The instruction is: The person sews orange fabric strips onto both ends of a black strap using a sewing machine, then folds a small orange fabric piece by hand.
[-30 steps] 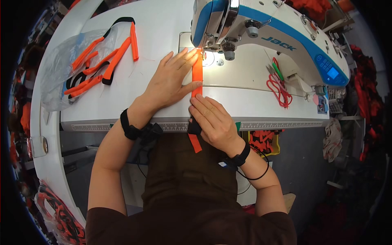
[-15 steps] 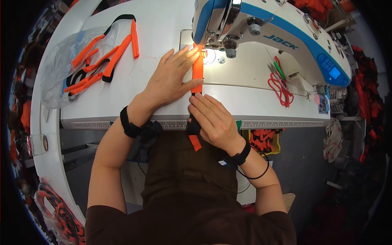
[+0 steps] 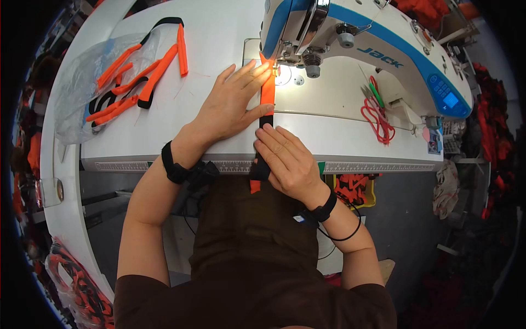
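Orange strap (image 3: 267, 94) lay lengthwise on the machine bed, far end under the presser foot of the sewing machine (image 3: 361, 49), near end running back over the table (image 3: 219, 33) edge, where a black section and a short orange tail hung at the person's lap. Needle area was lit by the machine lamp. Left hand (image 3: 230, 107) lay flat, fingers spread, palm down on the bed just left of the strap, fingertips touching the strap's left edge close to the foot. Right hand (image 3: 287, 159) rested at the table edge over the strap's black section, fingers curled down onto it, pressing or pinching it; exact grip could not be told, since the fingers hid the underside. Both wrists carried black bands. A ruler strip ran along the front edge of the table. Right of the needle, on the bed, lay red cord (image 3: 375, 118) with a green-handled tool just beside it. Far left on the table, a clear plastic bag (image 3: 87, 82) held a pile of orange and black straps (image 3: 137, 77), well apart from the hands.
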